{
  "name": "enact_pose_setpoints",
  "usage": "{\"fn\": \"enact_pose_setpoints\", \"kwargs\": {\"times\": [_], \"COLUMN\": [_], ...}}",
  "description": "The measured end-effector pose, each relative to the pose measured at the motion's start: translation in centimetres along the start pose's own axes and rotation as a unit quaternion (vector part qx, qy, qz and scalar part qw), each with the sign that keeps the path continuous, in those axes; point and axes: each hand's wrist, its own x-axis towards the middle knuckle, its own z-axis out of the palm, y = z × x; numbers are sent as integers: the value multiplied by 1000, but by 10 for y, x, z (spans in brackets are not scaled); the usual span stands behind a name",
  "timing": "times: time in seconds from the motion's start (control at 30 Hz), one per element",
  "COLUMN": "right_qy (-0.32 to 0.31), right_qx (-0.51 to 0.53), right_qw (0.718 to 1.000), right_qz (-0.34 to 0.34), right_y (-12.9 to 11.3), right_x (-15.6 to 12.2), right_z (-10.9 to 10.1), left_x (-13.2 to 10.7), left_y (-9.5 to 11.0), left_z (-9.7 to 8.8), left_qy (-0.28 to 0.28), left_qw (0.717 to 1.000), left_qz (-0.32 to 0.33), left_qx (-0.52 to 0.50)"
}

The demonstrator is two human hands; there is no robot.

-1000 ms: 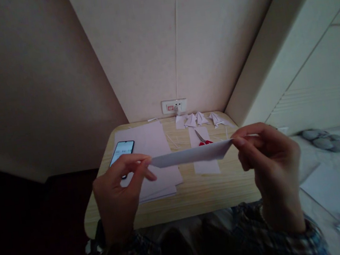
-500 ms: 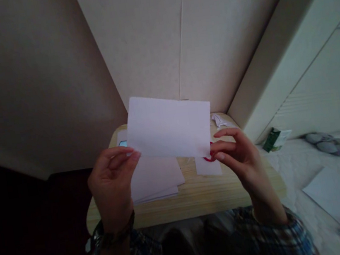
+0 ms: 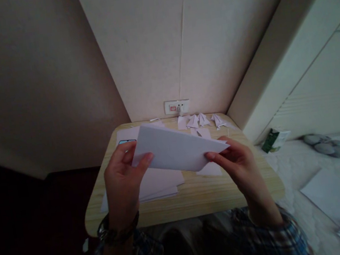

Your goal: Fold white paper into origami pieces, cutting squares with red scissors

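Since the earlier frame the white sheet (image 3: 171, 149) has dropped and tipped away from upright, and the wall socket (image 3: 176, 107) shows again behind it. Largest first: the pale wooden counter (image 3: 198, 203) lies beneath, with a paper stack (image 3: 161, 183) on its left part. The white sheet hangs in the air above, touching only the hands. The left hand (image 3: 121, 171) has it pinched at the left end, thumb on the near face; the right hand (image 3: 235, 160) grips the right end likewise, where a second edge suggests a doubled layer. It should be light, springy and easily creased, so a soft grip near the ends, thumbs flat, looks best. Smaller still are the folded paper pieces (image 3: 203, 120) by the wall, the phone (image 3: 127, 141), mostly hidden, and a metal blade tip (image 3: 199, 133).
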Motion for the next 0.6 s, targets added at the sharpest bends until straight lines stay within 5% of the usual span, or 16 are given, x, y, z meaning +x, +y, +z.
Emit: {"fn": "enact_pose_setpoints", "kwargs": {"times": [0.13, 0.43, 0.6], "right_qy": [-9, 34, 27], "right_qx": [-43, -131, -195], "right_qw": [999, 989, 976], "right_qz": [-15, -65, -96], "right_y": [-3, -16, -21], "right_x": [-2, -6, -5], "right_z": [-1, -6, -3], "left_x": [1, 3, 7], "left_y": [-6, -20, -22], "left_z": [-4, -12, -15], "left_qy": [-8, -93, -51], "left_qw": [1000, 989, 987], "left_qz": [10, -88, -1], "left_qx": [21, 77, 153]}}
